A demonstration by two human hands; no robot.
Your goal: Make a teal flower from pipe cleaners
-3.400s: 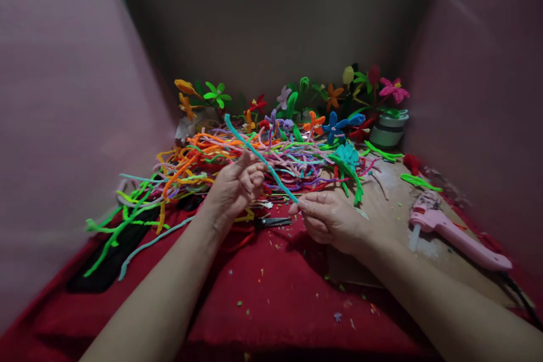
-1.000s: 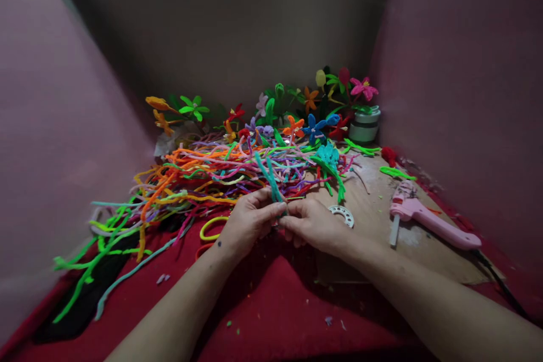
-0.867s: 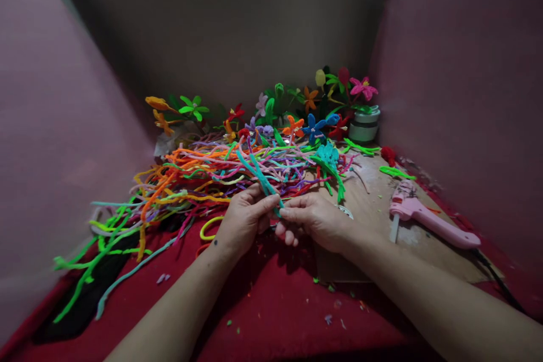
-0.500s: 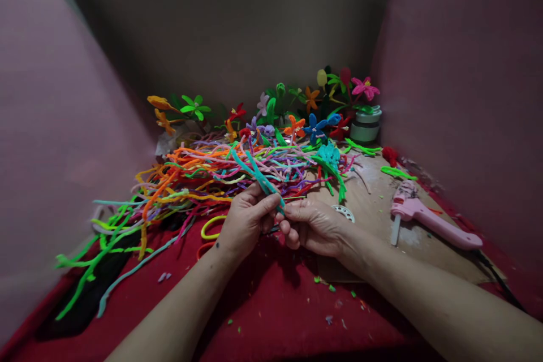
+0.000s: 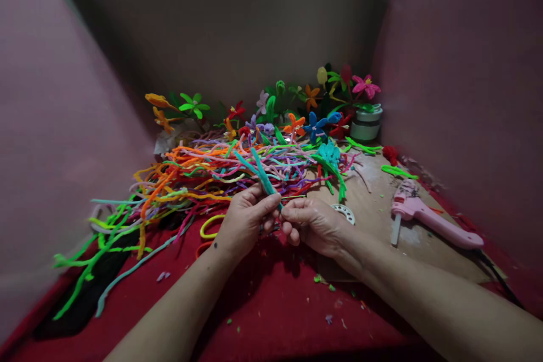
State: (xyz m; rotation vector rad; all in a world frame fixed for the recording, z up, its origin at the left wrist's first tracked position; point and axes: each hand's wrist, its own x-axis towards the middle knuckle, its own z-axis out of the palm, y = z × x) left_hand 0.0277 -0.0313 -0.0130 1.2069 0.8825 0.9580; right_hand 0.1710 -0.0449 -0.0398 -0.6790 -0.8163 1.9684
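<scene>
In the head view, the turquoise fuzzy stem (image 5: pixel 265 181) was in the air in front of the pile of coloured stems (image 5: pixel 186 167), its two upper tips spread apart and its lower part drawn together. Whether it was one folded length or two pieces could not be told, as the fingers hid the bottom. The left hand (image 5: pixel 246 218) pinched it between thumb and curled fingers, and the right hand (image 5: pixel 316 223) pinched the lowest bit with thumb and forefinger, its other fingers curled below.

It looked very light, soft outside and bendable, probably with a thin wire core that would keep a bend. The fuzz should grip well rather than slip, though hard squeezing might flatten it. The best hold seemed to be low down, where the strands met, with the tips left free.

The pile lay on a dark red cloth (image 5: pixel 263 317), with small scraps scattered in front of it. A yellow loop handle (image 5: pixel 202 231) showed at its near side. To its right were a brown board (image 5: pixel 360 263), a white ring with holes (image 5: pixel 350 215) and a pink glue gun (image 5: pixel 443 226). Behind it stood fuzzy flowers (image 5: pixel 314 127) and a dim grey wall (image 5: pixel 237 28), with pinkish walls (image 5: pixel 458 96) on both sides.
</scene>
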